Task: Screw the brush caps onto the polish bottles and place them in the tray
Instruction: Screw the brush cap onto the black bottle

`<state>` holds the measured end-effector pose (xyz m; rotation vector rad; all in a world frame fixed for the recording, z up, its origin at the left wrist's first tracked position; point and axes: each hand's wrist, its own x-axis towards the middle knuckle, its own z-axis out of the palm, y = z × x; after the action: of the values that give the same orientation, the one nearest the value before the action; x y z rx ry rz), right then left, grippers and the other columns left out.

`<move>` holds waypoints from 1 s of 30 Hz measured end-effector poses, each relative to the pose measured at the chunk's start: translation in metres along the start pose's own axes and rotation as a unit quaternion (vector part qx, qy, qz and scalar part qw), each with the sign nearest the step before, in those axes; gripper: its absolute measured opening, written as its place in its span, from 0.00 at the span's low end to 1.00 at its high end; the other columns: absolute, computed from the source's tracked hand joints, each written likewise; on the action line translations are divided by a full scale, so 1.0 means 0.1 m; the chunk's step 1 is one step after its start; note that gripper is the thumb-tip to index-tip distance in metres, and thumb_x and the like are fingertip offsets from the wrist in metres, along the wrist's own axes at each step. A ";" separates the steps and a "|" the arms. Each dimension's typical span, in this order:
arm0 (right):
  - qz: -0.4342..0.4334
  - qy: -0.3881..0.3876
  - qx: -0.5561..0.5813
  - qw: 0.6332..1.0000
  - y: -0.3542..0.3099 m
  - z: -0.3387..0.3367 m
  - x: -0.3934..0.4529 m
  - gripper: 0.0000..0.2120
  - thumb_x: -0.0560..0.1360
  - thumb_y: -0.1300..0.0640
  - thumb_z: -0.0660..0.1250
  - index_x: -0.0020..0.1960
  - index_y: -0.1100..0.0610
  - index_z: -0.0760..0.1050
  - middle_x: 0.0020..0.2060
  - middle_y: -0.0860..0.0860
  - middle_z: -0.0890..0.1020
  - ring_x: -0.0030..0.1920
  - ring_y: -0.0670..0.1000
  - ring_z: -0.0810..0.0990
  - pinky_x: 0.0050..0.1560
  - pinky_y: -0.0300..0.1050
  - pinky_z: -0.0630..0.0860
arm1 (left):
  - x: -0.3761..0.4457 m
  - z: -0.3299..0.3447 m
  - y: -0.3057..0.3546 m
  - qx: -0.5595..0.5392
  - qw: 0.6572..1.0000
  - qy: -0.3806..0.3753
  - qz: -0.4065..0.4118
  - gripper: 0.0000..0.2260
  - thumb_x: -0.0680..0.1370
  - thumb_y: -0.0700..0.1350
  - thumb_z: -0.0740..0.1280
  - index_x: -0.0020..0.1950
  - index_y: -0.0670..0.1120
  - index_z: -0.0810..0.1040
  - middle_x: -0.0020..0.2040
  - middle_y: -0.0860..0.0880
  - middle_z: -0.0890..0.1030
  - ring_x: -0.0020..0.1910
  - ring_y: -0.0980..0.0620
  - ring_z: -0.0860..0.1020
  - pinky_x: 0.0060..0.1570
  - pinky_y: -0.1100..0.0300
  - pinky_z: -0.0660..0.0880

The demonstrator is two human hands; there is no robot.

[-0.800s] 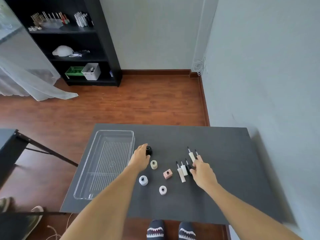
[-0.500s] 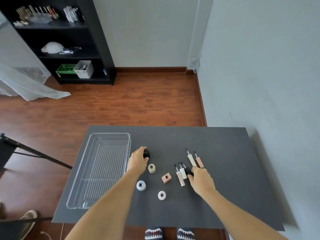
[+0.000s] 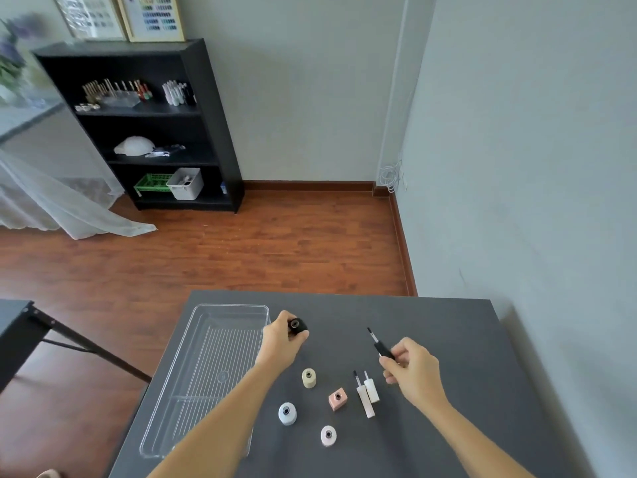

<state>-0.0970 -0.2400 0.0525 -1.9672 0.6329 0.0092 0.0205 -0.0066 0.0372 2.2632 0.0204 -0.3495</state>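
The fingers (image 3: 396, 365) of the right hand (image 3: 412, 372) pinch the black brush cap (image 3: 382, 349) by its handle, lifted off the counter (image 3: 448, 339), the brush tip pointing up and away toward the far left. The left hand (image 3: 281, 343) wraps its fingers (image 3: 299, 339) around the black polish bottle (image 3: 297, 326), whose open neck faces up; the bottle is just beside the far right corner of the clear tray (image 3: 206, 374), which lies along the counter's left side with nothing visible inside. Between the two forearms stand four more open bottles: a cream bottle (image 3: 309, 378), a pink square bottle (image 3: 337, 399), a pale blue bottle (image 3: 287, 413) and a light pink round bottle (image 3: 328, 435), all apart from one another. Two white brush caps (image 3: 367, 395) lie side by side, touching, just right of the pink square bottle and near the right wrist.
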 end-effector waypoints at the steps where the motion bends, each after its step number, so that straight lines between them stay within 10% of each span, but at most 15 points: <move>1: -0.017 -0.001 0.015 1.000 -0.11 -0.07 -0.01 0.08 0.71 0.65 0.72 0.39 0.62 0.73 0.32 0.56 0.84 0.29 0.53 0.83 0.37 0.48 0.83 | -0.03 -0.06 0.09 -0.017 1.000 0.010 0.014 0.08 0.76 0.42 0.72 0.51 0.45 0.75 0.43 0.49 0.81 0.42 0.50 0.79 0.37 0.68 0.72; 5: -0.100 -0.001 0.067 0.993 -0.64 -0.35 -0.04 0.04 0.72 0.63 0.73 0.42 0.57 0.79 0.32 0.51 0.86 0.29 0.50 0.84 0.33 0.36 0.79 | -0.16 -0.29 0.49 -0.067 0.994 0.037 0.076 0.07 0.74 0.44 0.74 0.48 0.49 0.78 0.43 0.54 0.83 0.36 0.64 0.80 0.35 0.76 0.71; 16: -0.260 -0.041 0.219 0.940 -2.13 -1.00 -0.15 0.04 0.76 0.56 0.70 0.46 0.55 0.83 0.29 0.52 0.77 0.30 0.50 0.75 0.38 0.44 0.75 | -0.66 -0.79 1.66 -0.185 0.957 0.102 0.201 0.07 0.69 0.53 0.78 0.44 0.61 0.83 0.38 0.62 0.84 0.33 0.64 0.77 0.37 0.76 0.72; 30: -0.456 -0.032 -0.069 0.887 -2.87 -1.26 -0.26 0.02 0.79 0.56 0.65 0.49 0.53 0.77 0.39 0.48 0.85 0.39 0.49 0.83 0.49 0.53 0.81 | -0.94 -1.01 2.06 -0.187 0.941 0.144 0.244 0.08 0.67 0.53 0.79 0.43 0.60 0.84 0.38 0.63 0.84 0.32 0.62 0.77 0.35 0.74 0.74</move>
<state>-0.0280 -0.2374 0.3595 -2.2187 -0.3937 -0.4696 -0.0184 -0.0574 0.2771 1.8419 -0.2942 0.2354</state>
